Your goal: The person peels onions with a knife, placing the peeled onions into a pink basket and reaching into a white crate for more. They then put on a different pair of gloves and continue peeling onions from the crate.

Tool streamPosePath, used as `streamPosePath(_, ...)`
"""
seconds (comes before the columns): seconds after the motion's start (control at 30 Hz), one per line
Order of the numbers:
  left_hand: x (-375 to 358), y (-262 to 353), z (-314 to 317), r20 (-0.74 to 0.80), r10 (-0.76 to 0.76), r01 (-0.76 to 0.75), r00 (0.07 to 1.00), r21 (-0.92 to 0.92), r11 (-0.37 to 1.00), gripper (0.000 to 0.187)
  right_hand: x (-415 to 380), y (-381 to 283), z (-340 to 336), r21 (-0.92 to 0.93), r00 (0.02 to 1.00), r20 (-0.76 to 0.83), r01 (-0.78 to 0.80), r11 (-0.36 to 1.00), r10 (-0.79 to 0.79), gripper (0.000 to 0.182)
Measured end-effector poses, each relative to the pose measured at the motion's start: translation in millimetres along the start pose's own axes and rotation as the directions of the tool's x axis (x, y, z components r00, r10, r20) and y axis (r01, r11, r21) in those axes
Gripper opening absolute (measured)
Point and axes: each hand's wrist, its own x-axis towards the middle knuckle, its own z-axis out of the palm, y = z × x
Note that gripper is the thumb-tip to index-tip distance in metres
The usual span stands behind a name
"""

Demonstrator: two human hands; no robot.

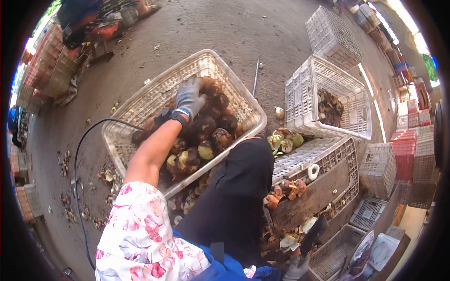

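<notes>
My left hand, in a grey glove with a dark watch at the wrist, reaches into a large white plastic crate. Its fingers and thumb lie around the near side of a round brown fruit at the top of the pile. More dark-brown round fruits fill the crate under it, some with pale green patches. Low in the view, my right hand, also gloved, is partly hidden beside my leg. It grips a dark, broad-bladed knife over scattered peelings.
An overturned crate with a wooden board stands right of my knee, with brown husk pieces on it. Behind it a white crate holds dark scraps. A black cable curves across the floor. Crates are stacked on both sides.
</notes>
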Motion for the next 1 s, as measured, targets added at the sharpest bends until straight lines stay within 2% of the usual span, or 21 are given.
streamPosePath(0.07,26,21,0,0.264,0.06,-0.109,0.963,0.178,0.978,0.066,6,-21,25,0.056,0.999,-0.036,-0.02,0.998,0.022,0.06)
streamPosePath(0.1,32,30,4,0.334,0.081,-0.182,0.939,0.28,0.943,0.065,10,-25,30,0.083,0.998,-0.054,-0.028,0.996,0.033,0.061)
streamPosePath(0.13,37,39,9,0.403,0.103,-0.263,0.909,0.367,0.892,0.065,14,-7,29,0.162,0.989,-0.002,-0.148,0.976,0.15,0.063)
streamPosePath(0.23,72,17,62,0.407,0.049,-0.272,0.912,0.512,0.815,0.061,25,12,40,0.036,0.989,0.039,-0.142,0.989,0.141,0.064)
streamPosePath(0.27,70,10,69,0.322,0.076,-0.234,0.944,0.49,0.84,0.059,24,12,41,0.024,0.989,0.065,-0.135,0.991,0.133,0.064)
streamPosePath(0.37,66,36,49,0.379,-0.097,-0.1,0.92,0.466,0.879,0.059,23,7,43,-0.132,0.993,0.016,-0.113,0.985,0.116,0.066)
streamPosePath(0.4,60,39,50,0.264,0.032,-0.156,0.964,0.462,0.873,0.061,22,21,45,-0.063,0.997,-0.01,-0.083,0.995,0.082,0.063)
streamPosePath(0.47,43,54,39,0.169,-0.001,-0.04,0.986,0.237,0.971,0.064,27,59,51,0.072,0.998,-0.063,-0.009,0.997,0.014,0.056)
streamPosePath(0.5,32,60,31,0.127,-0.031,0.016,0.991,0.115,0.993,0.066,29,65,49,0.018,0.995,-0.065,0.072,0.997,-0.071,0.058)
streamPosePath(0.53,22,52,36,0.132,-0.073,0.096,0.989,-0.172,0.98,0.067,33,71,48,-0.034,0.986,-0.061,0.155,0.987,-0.157,0.061)
streamPosePath(0.57,13,35,45,0.145,-0.114,0.167,0.983,-0.442,0.881,0.068,34,73,50,-0.081,0.968,-0.051,0.241,0.967,-0.246,0.064)
streamPosePath(0.63,-1,29,33,0.19,-0.053,0.179,0.98,-0.743,0.645,0.067,30,66,51,0.129,0.999,0.016,0.029,0.991,-0.031,0.062)
streamPosePath(0.67,-10,39,17,0.207,0.042,0.146,0.977,-0.805,0.575,0.065,28,61,49,0.222,0.995,0.066,-0.082,0.972,0.069,0.06)
streamPosePath(0.77,-41,84,-48,0.203,0.343,0.086,0.917,-0.942,0.325,0.065,25,38,52,0.227,0.999,0.044,0.005,0.974,-0.015,0.048)
streamPosePath(0.83,-53,120,-82,0.204,0.476,0.155,0.855,-0.978,0.14,0.07,33,39,51,0.08,0.998,0.009,0.068,0.994,-0.069,0.038)
streamPosePath(0.87,-58,143,-95,0.232,0.517,0.241,0.824,-0.969,0.051,0.074,37,42,49,0.008,0.996,-0.019,0.086,0.996,-0.086,0.034)
streamPosePath(0.97,-86,213,-112,0.291,0.652,0.231,0.7,-0.956,0.18,0.067,50,49,41,0.093,0.997,0.054,0.058,0.994,-0.063,0.032)
streamPosePath(1.0,-96,233,-105,0.223,0.741,-0.104,0.633,-0.924,0.367,0.065,50,35,36,0.168,0.997,0.075,-0.001,0.986,-0.012,0.03)
